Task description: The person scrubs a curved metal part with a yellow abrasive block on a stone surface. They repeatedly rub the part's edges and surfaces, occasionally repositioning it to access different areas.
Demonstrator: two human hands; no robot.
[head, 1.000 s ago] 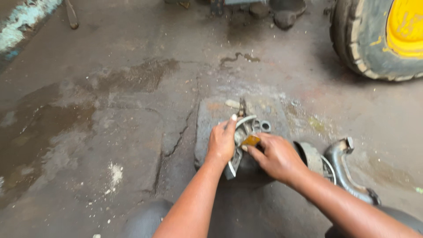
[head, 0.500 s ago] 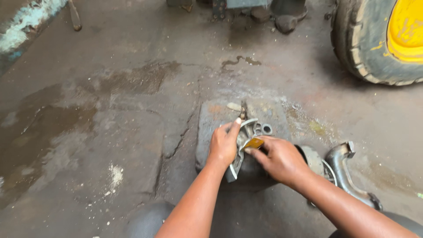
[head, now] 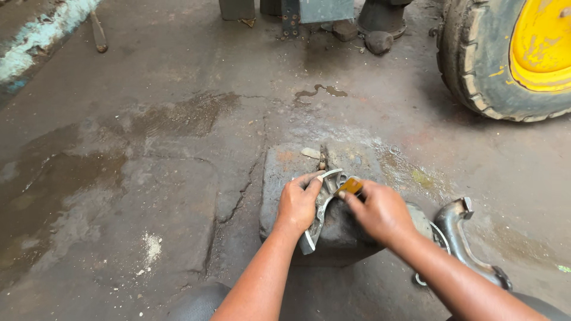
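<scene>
The grey curved metal casting (head: 324,199) lies on a flat worn block (head: 279,166), its surface looking partly scraped, dirt remaining. The left hand (head: 297,205) clamps around the casting's left edge, pinning it. The right hand (head: 380,211) pinches a small amber-brown scraper (head: 350,186), pressed on the casting beside the left fingertips.

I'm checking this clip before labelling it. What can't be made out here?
- Head view: the metal part is mostly covered by the left hand and right hand.
- The small amber piece: too small to identify.
- The curved pipe: lower end hidden behind the right forearm.
- The yellow-rimmed tyre: cut off by the frame's edge.
</scene>
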